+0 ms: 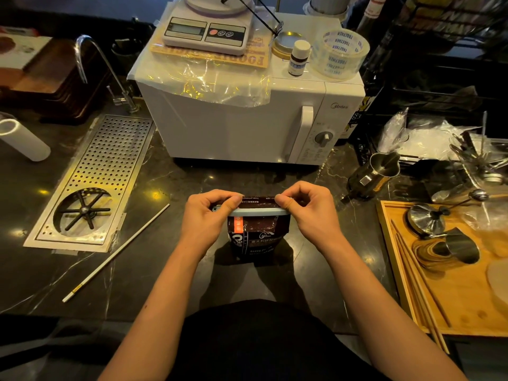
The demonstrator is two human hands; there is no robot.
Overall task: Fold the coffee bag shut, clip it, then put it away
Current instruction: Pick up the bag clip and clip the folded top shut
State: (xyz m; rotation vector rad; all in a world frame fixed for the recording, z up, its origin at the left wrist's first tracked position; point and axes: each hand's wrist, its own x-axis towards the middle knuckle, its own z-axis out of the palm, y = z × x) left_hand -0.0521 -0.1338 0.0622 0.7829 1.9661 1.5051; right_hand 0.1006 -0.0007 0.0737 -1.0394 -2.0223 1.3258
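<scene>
Both hands pinch the folded top of the bag (258, 237): left hand (209, 218) at one end of the fold, right hand (308, 210) at the other, thumbs and forefingers closed on it. Clip (258, 211), a pale bar, lies across the fold between the two pinches, its ends under the fingers. Whether it is snapped shut cannot be told.

Bag stands upright below the grip on the dark counter (170, 273), label toward the wearer, orange strip at its left side.

Just beyond the hands: white microwave (247, 125), with a scale (206, 33), small bottle (298, 57) and tape roll (341, 55) on top.

Left of the grip, apart from it: thin white stick (115, 254) lying slantwise, then a perforated drain tray (104, 171) set in the counter, faucet (104, 70) behind it.

Right of the grip: steel pitcher (379, 171) lying tilted, and nearer the wearer a wooden tray (450, 287) with metal pieces and chopsticks (417, 281) on it.
</scene>
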